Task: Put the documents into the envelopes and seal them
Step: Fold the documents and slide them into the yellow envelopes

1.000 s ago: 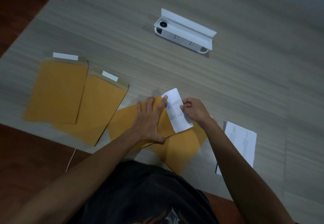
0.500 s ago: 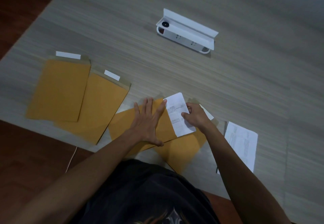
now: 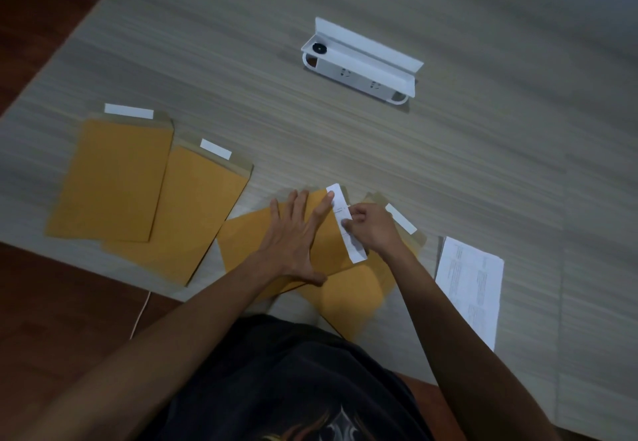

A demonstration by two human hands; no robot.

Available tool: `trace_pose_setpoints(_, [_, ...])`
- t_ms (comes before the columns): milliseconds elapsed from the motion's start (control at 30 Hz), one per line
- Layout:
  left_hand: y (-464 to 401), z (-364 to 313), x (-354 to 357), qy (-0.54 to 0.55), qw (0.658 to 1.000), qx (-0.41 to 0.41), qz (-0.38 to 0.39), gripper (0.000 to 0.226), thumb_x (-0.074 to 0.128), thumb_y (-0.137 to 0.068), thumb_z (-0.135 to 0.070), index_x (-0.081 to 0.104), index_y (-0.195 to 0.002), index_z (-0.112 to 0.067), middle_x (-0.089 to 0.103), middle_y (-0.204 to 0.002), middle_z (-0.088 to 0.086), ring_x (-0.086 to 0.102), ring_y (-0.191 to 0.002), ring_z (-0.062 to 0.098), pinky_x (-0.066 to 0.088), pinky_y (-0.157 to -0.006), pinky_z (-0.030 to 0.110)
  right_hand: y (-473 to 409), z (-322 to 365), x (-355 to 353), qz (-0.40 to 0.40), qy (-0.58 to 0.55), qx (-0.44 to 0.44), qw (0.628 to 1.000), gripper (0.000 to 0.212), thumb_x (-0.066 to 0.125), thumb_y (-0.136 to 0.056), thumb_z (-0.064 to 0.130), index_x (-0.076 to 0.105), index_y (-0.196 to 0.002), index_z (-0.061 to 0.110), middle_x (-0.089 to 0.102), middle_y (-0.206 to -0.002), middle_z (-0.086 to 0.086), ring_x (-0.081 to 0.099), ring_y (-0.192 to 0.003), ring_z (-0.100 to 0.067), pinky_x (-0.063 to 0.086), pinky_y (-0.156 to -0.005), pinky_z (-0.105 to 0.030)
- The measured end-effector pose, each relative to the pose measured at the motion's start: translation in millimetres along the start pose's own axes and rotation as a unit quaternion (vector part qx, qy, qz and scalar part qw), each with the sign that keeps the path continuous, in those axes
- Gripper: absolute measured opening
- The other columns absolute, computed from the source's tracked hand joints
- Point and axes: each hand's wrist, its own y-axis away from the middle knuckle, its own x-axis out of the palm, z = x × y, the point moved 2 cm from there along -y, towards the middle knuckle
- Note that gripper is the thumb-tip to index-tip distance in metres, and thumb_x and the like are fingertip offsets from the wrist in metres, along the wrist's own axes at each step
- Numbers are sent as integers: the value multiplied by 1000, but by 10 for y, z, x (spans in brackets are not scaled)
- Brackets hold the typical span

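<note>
Since a second ago the document (image 3: pixel 346 223) has slid far deeper into its envelope (image 3: pixel 276 233), so only a narrow white strip shows at the mouth. Largest is the wooden table (image 3: pixel 379 150), with a white power strip (image 3: pixel 360 61) lying well apart at the far side. Two flat envelopes (image 3: pixel 114 178) overlap at the left, their white seal strips showing; another envelope (image 3: pixel 352 295) lies under the one being filled. A stack of papers (image 3: pixel 473 285) rests at the right. Fingers straight and spread, the left hand (image 3: pixel 293 237) presses the envelope flat. With curled fingers the right hand (image 3: pixel 371 230) pinches the document's edge
</note>
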Motion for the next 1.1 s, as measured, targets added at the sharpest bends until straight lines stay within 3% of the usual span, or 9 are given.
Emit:
trace_pose_setpoints(67, [5,20,-8,0,1000,-1,-4,153,64,-40,-89,-22,-152,-28,4,-158,28,5,-146,45,11,-110,70,19,-20,-32,-61,-37,7,997,18,59,-91,9,72,-102,11,71,-95,0,60,-73,-3,40,-53,-4])
trace_pose_setpoints(133, [9,23,-15,1,1000,4,-4,153,65,-40,-88,-23,-151,-29,4,-158,28,5,-146,45,11,-110,70,37,-13,-20,-78,-38,3,996,21,54,-91,5,73,-100,10,70,-91,2,56,-67,4,39,-49,0])
trace_pose_setpoints(267, [4,-5,-36,-1,1000,9,-12,154,66,-40,-86,-26,-150,-29,6,-157,28,6,-146,44,14,-110,69,39,20,30,-56,-57,20,997,17,59,-90,4,74,-97,8,72,-90,-5,59,-63,-3,39,-45,-3])
trace_pose_setpoints(400, [-27,-49,-65,-12,1000,15,-22,156,69,-39,-84,-29,-148,-29,9,-157,27,8,-146,42,15,-111,67,60,92,130,-35,-41,-2,999,24,53,-90,5,76,-96,11,65,-86,1,58,-80,-9,41,-66,-15])
trace_pose_setpoints(567, [-54,8,-33,-14,999,10,-27,155,65,-39,-87,-25,-150,-27,11,-156,26,10,-145,41,17,-110,67,76,45,97,14,-149,33,988,28,50,-93,1,76,-99,7,68,-73,-4,59,-58,-12,49,-50,-17])
trace_pose_setpoints(767, [-123,23,26,-6,999,-32,-22,152,63,-41,-86,-25,-150,-26,7,-158,26,10,-146,42,17,-110,65,107,14,35,91,-215,16,972,28,47,-98,6,65,-118,11,65,-86,-6,56,-69,-13,46,-60,-21])
trace_pose_setpoints(900, [-239,108,-3,-5,992,-128,-6,150,64,-46,-87,-25,-149,-23,-4,-158,28,-1,-147,44,11,-112,66,45,-37,-45,20,-313,23,949,28,49,-96,2,61,-120,7,69,-110,-7,68,-93,-18,57,-73,-22])
trace_pose_setpoints(1000, [-330,168,-41,9,984,-179,-12,149,59,-48,-91,-26,-148,-21,-12,-157,30,-9,-146,46,5,-113,69,13,-192,-125,-40,-340,30,939,25,48,-94,1,63,-111,11,72,-104,-10,70,-88,-20,59,-72,-27])
trace_pose_setpoints(1100, [-413,87,-52,21,987,-157,-17,140,57,-56,-89,-19,-152,-19,-12,-159,28,-12,-147,43,1,-113,65,50,-411,-220,-80,-345,50,934,23,49,-94,1,64,-104,15,72,-99,-12,68,-79,-20,57,-65,-28])
